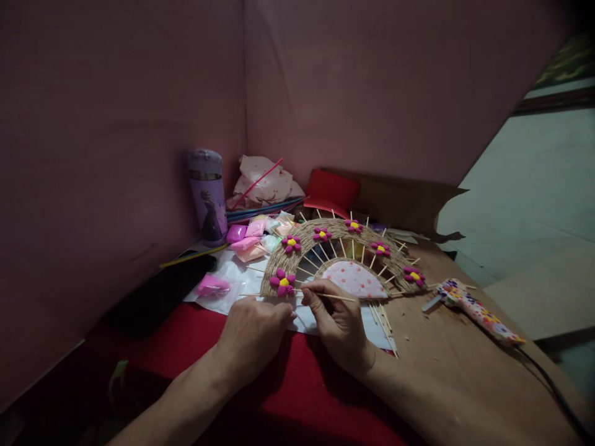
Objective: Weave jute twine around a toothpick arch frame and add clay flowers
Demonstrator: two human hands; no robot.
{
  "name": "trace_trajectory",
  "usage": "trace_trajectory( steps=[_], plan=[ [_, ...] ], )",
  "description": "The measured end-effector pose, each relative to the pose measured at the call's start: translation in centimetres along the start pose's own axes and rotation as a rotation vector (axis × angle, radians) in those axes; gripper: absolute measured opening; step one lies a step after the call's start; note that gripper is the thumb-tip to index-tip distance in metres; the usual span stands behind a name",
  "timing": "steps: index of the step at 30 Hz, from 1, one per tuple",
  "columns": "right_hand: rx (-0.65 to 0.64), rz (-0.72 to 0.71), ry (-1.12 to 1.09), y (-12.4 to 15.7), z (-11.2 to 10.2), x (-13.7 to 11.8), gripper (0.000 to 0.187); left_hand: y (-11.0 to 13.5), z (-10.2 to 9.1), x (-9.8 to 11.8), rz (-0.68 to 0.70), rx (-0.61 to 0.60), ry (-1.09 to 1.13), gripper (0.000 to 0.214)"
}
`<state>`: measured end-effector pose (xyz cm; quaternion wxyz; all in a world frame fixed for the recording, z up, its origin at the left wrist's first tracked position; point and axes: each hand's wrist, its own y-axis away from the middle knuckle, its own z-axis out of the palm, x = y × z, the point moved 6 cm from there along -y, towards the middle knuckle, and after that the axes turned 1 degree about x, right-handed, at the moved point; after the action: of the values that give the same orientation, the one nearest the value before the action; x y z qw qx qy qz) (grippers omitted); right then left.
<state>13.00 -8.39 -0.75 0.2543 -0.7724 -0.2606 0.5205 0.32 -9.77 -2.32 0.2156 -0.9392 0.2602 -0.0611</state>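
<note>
A half-round fan of twine [325,238] wound over wooden skewers lies on white paper [307,319], with several pink clay flowers [282,282] on its arch and a pink dotted half-disc [356,279] at its centre. My right hand [337,319] pinches a thin wooden skewer [334,297] just below that half-disc. My left hand [255,331] is closed at the fan's lower left edge, its fingertips beside the nearest flower; whether it holds anything is hidden.
A colourful glue gun [474,308] with a black cord lies at the right on the brown table [465,384]. At the back stand a purple bottle [207,195], clay packets [251,238], a red box [332,191] and cardboard [404,201]. A red cloth [288,396] covers the near side.
</note>
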Motion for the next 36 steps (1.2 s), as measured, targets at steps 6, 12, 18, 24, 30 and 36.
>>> trace_trajectory(
  steps=[6, 12, 18, 24, 30, 36],
  plan=[
    [0.033, -0.007, -0.022, 0.03, -0.3, -0.25, 0.01, -0.11, -0.32, -0.02, -0.001, 0.055, -0.009, 0.024],
    [0.018, 0.001, -0.007, -0.02, -0.13, -0.09, 0.011, -0.05, -0.5, -0.04, -0.003, 0.074, -0.029, 0.02],
    [-0.006, -0.013, -0.005, -0.03, 0.04, -0.06, 0.012, -0.11, -0.51, -0.07, -0.007, 0.073, -0.03, 0.019],
    [0.022, 0.0, -0.007, -0.01, -0.11, -0.01, 0.01, -0.09, -0.35, -0.06, 0.001, 0.079, -0.029, 0.018],
    [-0.013, -0.016, -0.014, -0.01, 0.08, -0.08, 0.012, -0.03, -0.42, -0.07, -0.005, 0.058, -0.035, 0.018],
    [-0.019, -0.017, -0.008, 0.0, 0.11, 0.0, 0.013, 0.01, -0.33, -0.07, -0.01, 0.054, -0.039, 0.019]
  ],
)
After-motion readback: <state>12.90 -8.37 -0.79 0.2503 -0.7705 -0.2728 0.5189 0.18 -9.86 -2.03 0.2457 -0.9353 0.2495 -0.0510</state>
